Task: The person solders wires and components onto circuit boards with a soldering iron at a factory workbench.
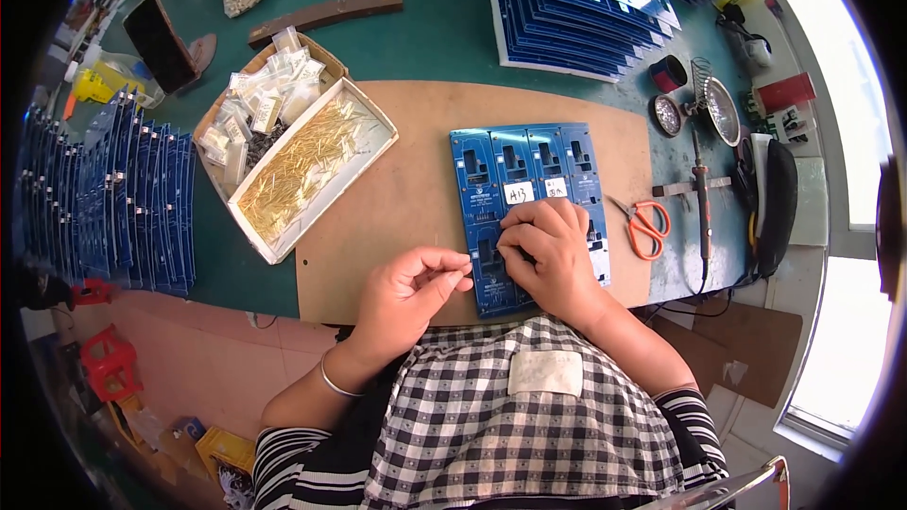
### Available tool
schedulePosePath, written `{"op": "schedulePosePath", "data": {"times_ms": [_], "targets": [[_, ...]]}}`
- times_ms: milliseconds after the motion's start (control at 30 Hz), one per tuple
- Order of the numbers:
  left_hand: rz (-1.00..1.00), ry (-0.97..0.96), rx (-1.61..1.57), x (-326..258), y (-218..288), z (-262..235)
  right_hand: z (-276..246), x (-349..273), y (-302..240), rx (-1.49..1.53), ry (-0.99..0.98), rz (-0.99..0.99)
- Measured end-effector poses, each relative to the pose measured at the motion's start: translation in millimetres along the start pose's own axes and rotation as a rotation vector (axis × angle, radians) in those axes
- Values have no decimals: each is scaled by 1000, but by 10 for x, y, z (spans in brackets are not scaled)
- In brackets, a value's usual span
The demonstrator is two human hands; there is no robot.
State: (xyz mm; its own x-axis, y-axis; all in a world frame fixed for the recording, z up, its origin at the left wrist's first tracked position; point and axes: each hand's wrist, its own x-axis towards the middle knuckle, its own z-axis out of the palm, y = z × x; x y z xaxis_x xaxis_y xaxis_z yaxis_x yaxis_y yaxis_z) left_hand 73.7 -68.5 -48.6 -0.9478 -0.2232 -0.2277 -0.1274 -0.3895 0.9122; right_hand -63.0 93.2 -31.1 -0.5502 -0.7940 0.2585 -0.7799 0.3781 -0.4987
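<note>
A blue circuit board panel [472,196] with rectangular cut-outs and two white labels lies flat on a brown board in front of me. My right hand [551,250] rests over the panel's middle, its fingers bent and pinched at the surface; whatever they hold is hidden. Just off the panel's left edge, my left hand [411,297] has thumb and fingertips pressed together, and anything between them is too small to name. To the left, a white cardboard tray [373,111] holds many thin gold-coloured pins [307,170].
Beside the tray sit small clear bags [267,113] of parts. Stacks of blue boards stand at the far right [576,14] and left [113,198]. Orange-handled scissors [648,229], a soldering iron [702,198] and a metal dish [722,113] lie to the right. A phone [162,42] leans at the back left.
</note>
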Motion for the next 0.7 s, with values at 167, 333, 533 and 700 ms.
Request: {"op": "schedulePosePath", "data": {"times_ms": [167, 333, 533, 700], "targets": [[5, -6, -22, -19, -27, 7, 25, 17, -72, -187, 44, -190], [24, -27, -87, -24, -61, 47, -57, 15, -164, -433, -119, -272], [-17, -85, -97, -48, -74, 53, -43, -103, -153, -425, 18, -289], [-11, -97, -42, -43, -57, 56, -83, -194, -142, -391, -31, -211]]}}
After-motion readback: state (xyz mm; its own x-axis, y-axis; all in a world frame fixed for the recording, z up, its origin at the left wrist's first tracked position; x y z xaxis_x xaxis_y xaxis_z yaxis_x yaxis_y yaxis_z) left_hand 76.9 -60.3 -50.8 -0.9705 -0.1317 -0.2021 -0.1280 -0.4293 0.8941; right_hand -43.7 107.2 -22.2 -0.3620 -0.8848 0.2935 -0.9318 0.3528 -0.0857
